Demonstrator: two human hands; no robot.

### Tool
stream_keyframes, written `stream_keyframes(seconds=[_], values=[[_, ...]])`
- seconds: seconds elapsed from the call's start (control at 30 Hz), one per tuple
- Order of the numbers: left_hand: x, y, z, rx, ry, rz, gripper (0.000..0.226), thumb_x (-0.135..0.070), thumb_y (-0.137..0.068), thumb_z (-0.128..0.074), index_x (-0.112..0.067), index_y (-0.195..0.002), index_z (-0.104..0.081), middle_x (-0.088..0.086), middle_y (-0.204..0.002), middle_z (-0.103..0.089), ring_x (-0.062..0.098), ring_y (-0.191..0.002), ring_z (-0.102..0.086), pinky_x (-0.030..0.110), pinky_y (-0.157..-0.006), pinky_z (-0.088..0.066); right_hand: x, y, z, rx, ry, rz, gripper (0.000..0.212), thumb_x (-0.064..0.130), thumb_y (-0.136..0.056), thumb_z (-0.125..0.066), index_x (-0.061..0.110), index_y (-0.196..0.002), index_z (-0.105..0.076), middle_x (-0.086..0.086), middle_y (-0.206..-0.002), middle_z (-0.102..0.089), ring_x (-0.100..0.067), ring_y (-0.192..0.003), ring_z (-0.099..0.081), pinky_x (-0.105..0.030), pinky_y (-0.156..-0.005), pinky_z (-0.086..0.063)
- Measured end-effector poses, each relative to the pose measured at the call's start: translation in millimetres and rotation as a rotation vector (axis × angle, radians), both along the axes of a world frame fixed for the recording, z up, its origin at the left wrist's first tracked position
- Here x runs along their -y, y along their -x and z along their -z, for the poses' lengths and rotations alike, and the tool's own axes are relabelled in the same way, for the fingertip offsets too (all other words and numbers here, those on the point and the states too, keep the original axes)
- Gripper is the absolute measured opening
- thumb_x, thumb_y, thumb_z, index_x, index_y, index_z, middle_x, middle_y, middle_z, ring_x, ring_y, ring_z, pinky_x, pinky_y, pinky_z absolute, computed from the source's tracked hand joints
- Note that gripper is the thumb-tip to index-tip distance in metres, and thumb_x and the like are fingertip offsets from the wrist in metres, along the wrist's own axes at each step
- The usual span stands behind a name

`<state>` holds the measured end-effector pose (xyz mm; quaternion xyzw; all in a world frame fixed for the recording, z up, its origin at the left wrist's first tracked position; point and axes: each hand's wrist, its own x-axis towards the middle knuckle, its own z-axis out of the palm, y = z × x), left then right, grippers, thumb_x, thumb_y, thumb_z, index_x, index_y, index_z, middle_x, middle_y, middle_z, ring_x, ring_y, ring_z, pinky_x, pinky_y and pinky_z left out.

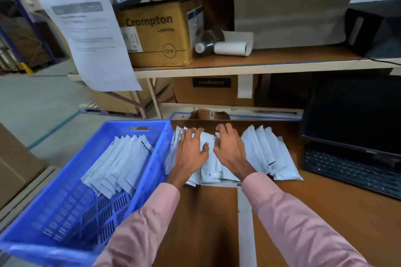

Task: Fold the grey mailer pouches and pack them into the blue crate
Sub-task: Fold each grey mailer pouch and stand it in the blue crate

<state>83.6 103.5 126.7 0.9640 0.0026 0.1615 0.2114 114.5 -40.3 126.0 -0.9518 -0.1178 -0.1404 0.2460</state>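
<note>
My left hand point(191, 149) and right hand point(227, 147) press, fingers spread, on the fanned pouches point(263, 151) beside the crate point(152, 171). Nothing is gripped. Risk: slick pouches sliding apart, folds springing open.

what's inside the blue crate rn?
A row of folded grey mailer pouches leans overlapped in the far half of the blue crate. The near half shows bare slotted floor. Anything beneath the pouches is covered.

Brown table point(325, 212): fanned grey mailer pouches point(264, 151), blue crate point(149, 171) at left edge, keyboard point(351, 171), monitor point(355, 112).
</note>
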Motion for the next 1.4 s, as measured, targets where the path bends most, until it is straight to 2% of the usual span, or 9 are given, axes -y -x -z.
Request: stream_keyframes(seconds=[0.27,0.53,0.7,0.8,0.97,1.13,1.23,1.3,1.4], values=[[68.9,2.3,52.7,-0.206,0.033,-0.014,0.055,-0.043,-0.103,-0.057,-0.024,-0.152,-0.043,0.004,-0.155,-0.044,0.024,-0.141,-0.041,0.038,-0.115,-0.039,64.5,10.3,45.9,-0.095,0.062,0.071,0.046,0.029,-0.104,-0.056,0.018,-0.147,-0.045,-0.007,-0.146,-0.047,-0.026,-0.123,-0.055,-0.035,-0.097,-0.053],[95.4,-9.6,92.6,-0.417,0.129,-0.082,0.051,-0.036,-0.1,-0.063,-0.013,-0.142,-0.048,0.014,-0.137,-0.053,0.03,-0.125,-0.053,0.038,-0.1,-0.049,92.1,22.8,87.4,-0.208,0.144,0.158,0.047,0.03,-0.101,-0.061,0.018,-0.144,-0.048,-0.008,-0.142,-0.05,-0.028,-0.124,-0.054,-0.038,-0.1,-0.053],[95.4,-22.4,105.2,-0.457,0.297,-0.162,0.055,-0.029,-0.095,-0.071,-0.008,-0.14,-0.048,0.017,-0.137,-0.056,0.034,-0.128,-0.055,0.039,-0.104,-0.048,87.1,23.3,103.0,-0.216,0.199,0.114,0.044,0.024,-0.099,-0.061,0.016,-0.141,-0.052,-0.008,-0.138,-0.053,-0.029,-0.123,-0.052,-0.039,-0.102,-0.051],[93.1,-32.0,104.8,-0.451,0.457,-0.196,0.051,-0.02,-0.094,-0.073,-0.005,-0.138,-0.052,0.015,-0.135,-0.061,0.034,-0.128,-0.058,0.037,-0.104,-0.049,78.0,21.7,107.0,-0.277,0.206,0.074,0.053,0.024,-0.093,-0.069,0.018,-0.143,-0.05,-0.007,-0.137,-0.053,-0.031,-0.122,-0.052,-0.042,-0.103,-0.049],[95.3,-45.7,105.1,-0.456,0.802,-0.21,0.054,-0.023,-0.087,-0.08,-0.021,-0.134,-0.055,0.01,-0.125,-0.068,0.028,-0.11,-0.067,0.041,-0.097,-0.059,66.0,19.7,113.3,-0.284,0.196,0.068,0.072,0.027,-0.09,-0.075,0.024,-0.151,-0.037,-0.004,-0.148,-0.047,-0.03,-0.134,-0.049,-0.044,-0.114,-0.039],[94.6,-32.3,73.0,-0.427,1.025,-0.064,0.034,-0.026,-0.096,-0.072,-0.029,-0.126,-0.058,0.004,-0.11,-0.071,0.022,-0.098,-0.072,0.04,-0.093,-0.062,63.7,22.4,98.1,-0.186,-0.047,0.157,0.049,0.015,-0.096,-0.071,0.021,-0.141,-0.053,-0.004,-0.136,-0.062,-0.026,-0.119,-0.062,-0.038,-0.1,-0.056],[85.2,-30.7,60.3,-0.324,1.142,0.027,0.015,-0.033,-0.105,-0.059,-0.029,-0.117,-0.067,0.004,-0.112,-0.074,0.02,-0.102,-0.071,0.037,-0.095,-0.06,68.5,19.8,78.7,-0.177,-0.337,0.194,0.036,0.024,-0.103,-0.064,0.017,-0.138,-0.06,-0.005,-0.134,-0.067,-0.027,-0.118,-0.066,-0.036,-0.099,-0.056],[79.4,-26.7,54.0,-0.279,1.08,0.077,0.018,-0.034,-0.106,-0.057,-0.028,-0.12,-0.067,0.0,-0.121,-0.071,0.017,-0.11,-0.067,0.032,-0.097,-0.057,72.8,20.7,66.6,-0.186,-0.475,0.226,0.046,0.031,-0.104,-0.062,0.012,-0.146,-0.055,-0.007,-0.142,-0.063,-0.029,-0.125,-0.063,-0.034,-0.101,-0.052],[71.2,-17.5,57.6,-0.155,0.781,0.184,0.03,-0.033,-0.103,-0.063,-0.029,-0.133,-0.062,-0.009,-0.134,-0.059,0.011,-0.124,-0.056,0.02,-0.097,-0.046,82.5,23.0,56.1,-0.191,-0.628,0.25,0.054,0.039,-0.1,-0.064,0.014,-0.148,-0.054,-0.001,-0.146,-0.059,-0.024,-0.128,-0.06,-0.036,-0.102,-0.053]])
